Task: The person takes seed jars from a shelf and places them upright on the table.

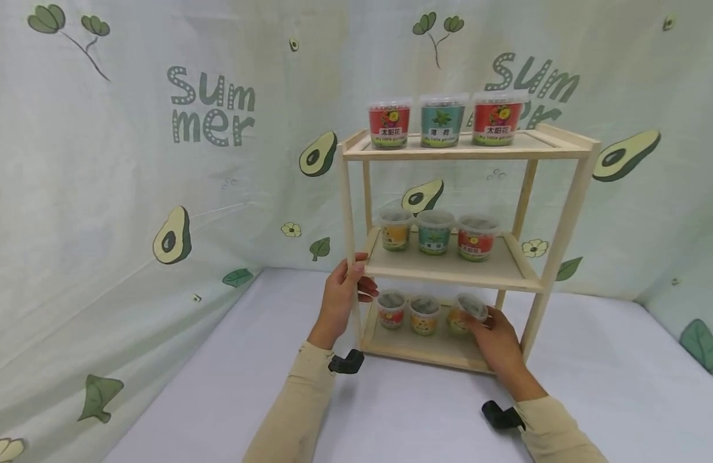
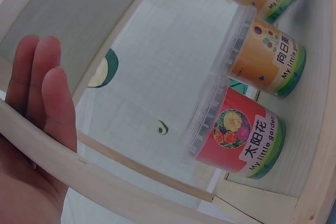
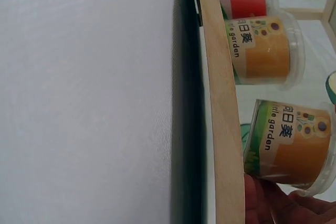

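Beige sleeves (image 1: 293, 411) at 6 o'clock, black wrist units (image 1: 346, 362) on both, over white tabletop (image 1: 414, 411).

Left hand (image 1: 336, 299) at the rack's 8 o'clock: thumb and fingers around the front left post of the three-tier wooden rack (image 1: 449, 277).

Right hand (image 1: 501, 341) at the rack's 5 o'clock: fingers holding the tilted orange sunflower cup (image 1: 457, 320), at the right end of the bottom-tier row. Can't tell if its base touches the shelf.

At that cup's 9 o'clock: upright orange cup (image 1: 424, 316), then red cup (image 1: 390, 310), both lidded.

Middle tier: teal mint cup (image 1: 434, 235), orange cup (image 1: 395, 233) at its 9, red cup (image 1: 476, 239) at its 3.

Top tier: teal mint cup (image 1: 442, 122), red cups (image 1: 389, 127) at its 9 and 3.

Behind, 12 o'clock: avocado-print "summer" backdrop (image 1: 217, 173).
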{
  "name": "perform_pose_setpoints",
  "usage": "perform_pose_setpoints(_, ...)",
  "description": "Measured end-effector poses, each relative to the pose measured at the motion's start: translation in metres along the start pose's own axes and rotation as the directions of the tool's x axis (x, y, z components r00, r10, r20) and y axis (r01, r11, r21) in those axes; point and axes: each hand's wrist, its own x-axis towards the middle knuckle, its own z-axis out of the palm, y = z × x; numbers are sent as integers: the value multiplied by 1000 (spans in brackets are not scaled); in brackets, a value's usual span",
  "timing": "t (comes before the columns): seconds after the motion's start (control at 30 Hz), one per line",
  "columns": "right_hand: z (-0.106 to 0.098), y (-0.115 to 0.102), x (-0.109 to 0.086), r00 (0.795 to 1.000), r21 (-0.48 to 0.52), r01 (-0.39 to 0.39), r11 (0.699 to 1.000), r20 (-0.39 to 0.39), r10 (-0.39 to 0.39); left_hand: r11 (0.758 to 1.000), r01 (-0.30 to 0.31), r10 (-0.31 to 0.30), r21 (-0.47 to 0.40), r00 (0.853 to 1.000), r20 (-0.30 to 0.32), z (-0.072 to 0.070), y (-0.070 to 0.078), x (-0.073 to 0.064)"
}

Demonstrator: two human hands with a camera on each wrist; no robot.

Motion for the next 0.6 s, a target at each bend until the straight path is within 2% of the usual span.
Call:
perform_pose_setpoints(0.13,-3,0,2,1000,25,-9,1000,-4,9,1000,0,0,-9,1000,-9,3,-1,3)
perform_pose_setpoints(0.33,-1,-1,0,1000,35,-25,999,-12,25,1000,5,-5,-8,1000,23,1,1,2)
perform_pose_setpoints(0.6,-2,-2,-4,999,86,-28,996,-13,29,1000,6,-6,-2,1000,7,1,1,1)
